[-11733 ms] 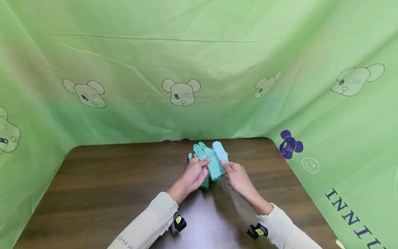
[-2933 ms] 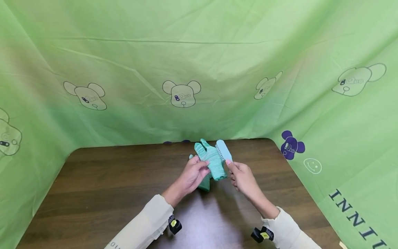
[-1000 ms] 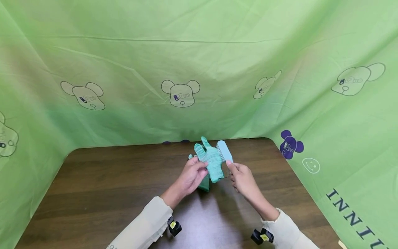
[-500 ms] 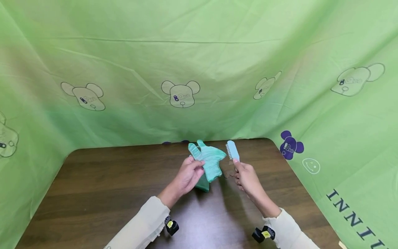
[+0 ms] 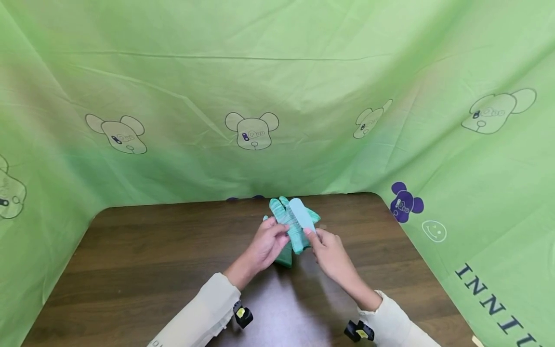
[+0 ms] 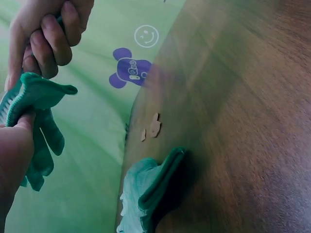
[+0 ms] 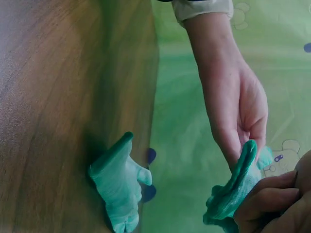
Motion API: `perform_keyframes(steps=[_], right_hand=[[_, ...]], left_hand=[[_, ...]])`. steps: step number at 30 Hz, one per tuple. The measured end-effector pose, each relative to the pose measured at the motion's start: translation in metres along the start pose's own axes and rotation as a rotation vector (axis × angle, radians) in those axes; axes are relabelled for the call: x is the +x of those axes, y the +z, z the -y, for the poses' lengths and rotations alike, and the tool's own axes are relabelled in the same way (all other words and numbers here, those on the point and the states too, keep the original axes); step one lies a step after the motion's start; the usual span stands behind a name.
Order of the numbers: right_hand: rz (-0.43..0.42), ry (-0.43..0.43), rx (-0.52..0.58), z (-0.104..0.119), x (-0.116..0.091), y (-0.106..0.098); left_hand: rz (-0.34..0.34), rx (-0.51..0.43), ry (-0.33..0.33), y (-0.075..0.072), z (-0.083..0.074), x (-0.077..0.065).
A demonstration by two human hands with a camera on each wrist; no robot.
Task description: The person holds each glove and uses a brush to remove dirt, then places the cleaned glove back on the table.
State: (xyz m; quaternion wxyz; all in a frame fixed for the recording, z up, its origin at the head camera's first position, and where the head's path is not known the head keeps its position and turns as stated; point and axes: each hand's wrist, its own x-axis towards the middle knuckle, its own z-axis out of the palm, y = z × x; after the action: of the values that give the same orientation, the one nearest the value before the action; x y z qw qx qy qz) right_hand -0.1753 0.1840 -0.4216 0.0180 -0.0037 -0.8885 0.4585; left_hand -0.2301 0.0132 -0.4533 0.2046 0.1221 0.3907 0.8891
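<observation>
My left hand (image 5: 269, 243) pinches a green knitted glove (image 5: 296, 239) between thumb and fingers, holding it up above the table. In my right hand (image 5: 333, 255) is a light blue brush (image 5: 302, 214), gripped by its handle end with the thumb along its back. The brush lies across the glove, bristle side facing it; the glove hides most of the bristles. In the left wrist view some white bristles (image 6: 7, 108) show beside the glove's cuff. A second green glove (image 7: 116, 189) rests on the table beneath, its cuff facing me, partly hidden by the left hand in the head view.
The brown wooden table (image 5: 151, 270) runs back to a green printed cloth (image 5: 256, 86) that hangs on three sides. Small flat brown pieces (image 6: 155, 126) lie on the table beyond the second glove. A black wrist camera (image 5: 243, 314) hangs under each sleeve.
Half a second ago the brush stood apart at the glove's right; it has moved left onto the glove. The left hand and its glove have shifted slightly right. The second glove stays put.
</observation>
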Motion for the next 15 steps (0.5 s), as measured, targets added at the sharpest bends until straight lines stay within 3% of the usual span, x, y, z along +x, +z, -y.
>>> perform_keyframes(steps=[4,10,15], right_hand=[[-0.019,0.026,0.007,-0.0016,0.0005,-0.0015],[0.003,0.102,0.165,-0.002,0.0008,-0.0041],[-0.002,0.131,0.215,-0.0048,0.0006,-0.0075]], left_hand=[[0.005,-0.009,0.003,-0.0007,0.0,-0.001],[-0.009,0.001,-0.006,-0.0017,-0.0002,-0.0017],[-0.01,-0.008,-0.001,-0.0002,-0.0025,-0.001]])
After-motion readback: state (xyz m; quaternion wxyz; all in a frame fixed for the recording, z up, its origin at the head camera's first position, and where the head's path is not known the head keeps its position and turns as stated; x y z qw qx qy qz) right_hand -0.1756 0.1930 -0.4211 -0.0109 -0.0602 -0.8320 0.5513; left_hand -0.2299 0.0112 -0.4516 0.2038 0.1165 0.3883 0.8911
